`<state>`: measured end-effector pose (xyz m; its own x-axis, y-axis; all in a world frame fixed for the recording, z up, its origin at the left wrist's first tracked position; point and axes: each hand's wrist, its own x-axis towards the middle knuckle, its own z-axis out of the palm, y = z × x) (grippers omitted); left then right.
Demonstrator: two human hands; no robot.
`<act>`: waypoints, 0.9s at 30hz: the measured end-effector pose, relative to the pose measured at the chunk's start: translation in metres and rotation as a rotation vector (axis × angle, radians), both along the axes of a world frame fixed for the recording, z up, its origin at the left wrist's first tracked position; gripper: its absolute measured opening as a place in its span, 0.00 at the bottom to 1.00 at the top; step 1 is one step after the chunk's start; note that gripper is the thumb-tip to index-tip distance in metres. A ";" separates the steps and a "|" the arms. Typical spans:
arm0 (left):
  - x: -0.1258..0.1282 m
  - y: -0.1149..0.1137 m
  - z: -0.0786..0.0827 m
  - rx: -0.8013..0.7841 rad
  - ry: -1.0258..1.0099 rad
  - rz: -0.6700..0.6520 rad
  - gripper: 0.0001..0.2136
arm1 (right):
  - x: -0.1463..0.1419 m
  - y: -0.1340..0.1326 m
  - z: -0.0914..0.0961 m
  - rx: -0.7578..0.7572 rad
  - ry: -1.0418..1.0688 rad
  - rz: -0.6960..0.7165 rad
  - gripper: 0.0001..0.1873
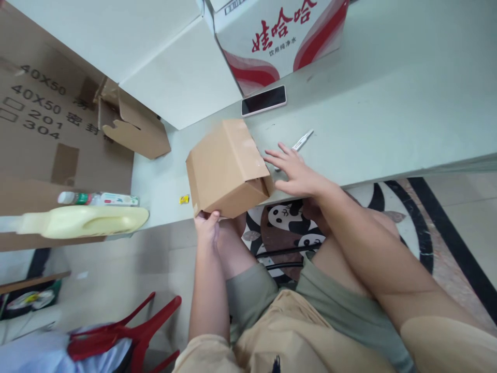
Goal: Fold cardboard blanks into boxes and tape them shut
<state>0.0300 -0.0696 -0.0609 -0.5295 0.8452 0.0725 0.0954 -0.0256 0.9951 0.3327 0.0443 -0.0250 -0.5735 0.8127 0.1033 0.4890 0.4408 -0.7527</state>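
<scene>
A brown cardboard box (221, 168) rests tilted near the front edge of the table. My left hand (207, 225) grips its lower left corner, thumb on the near side and the other fingers hidden beneath. To the right of the box is my right hand (291, 168), its fingers spread, close to the box's side flap and holding nothing. Partly under that hand lies a slim white pen-like tool (303, 140), its lower part covered by the fingers.
A phone (264, 101) lies behind the box, before a white-and-red water carton (283, 46). Further left are another small cardboard box (135, 124), a yellow wrapper (184, 199), a plastic bottle (104, 199) and a pale yellow jug (85, 221). A red chair (135, 331) stands lower left.
</scene>
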 end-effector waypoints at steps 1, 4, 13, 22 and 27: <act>-0.001 0.000 0.001 0.000 -0.007 0.000 0.43 | -0.001 0.000 0.000 0.006 0.051 0.030 0.41; -0.002 0.001 0.004 -0.005 -0.022 -0.004 0.44 | -0.004 -0.001 0.003 0.012 0.156 0.081 0.39; 0.001 -0.005 0.002 -0.079 -0.058 -0.042 0.46 | -0.016 -0.014 0.013 -0.034 0.245 0.031 0.36; 0.012 0.012 0.011 -0.055 0.014 -0.055 0.43 | -0.027 -0.011 -0.006 0.018 0.199 -0.098 0.36; 0.016 0.020 0.015 0.060 0.053 0.081 0.37 | -0.027 -0.012 0.000 -0.015 0.286 -0.336 0.17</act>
<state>0.0458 -0.0495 -0.0461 -0.5899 0.7932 0.1512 0.1516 -0.0751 0.9856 0.3059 0.0320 -0.0250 -0.2274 0.9516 0.2066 0.3745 0.2813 -0.8835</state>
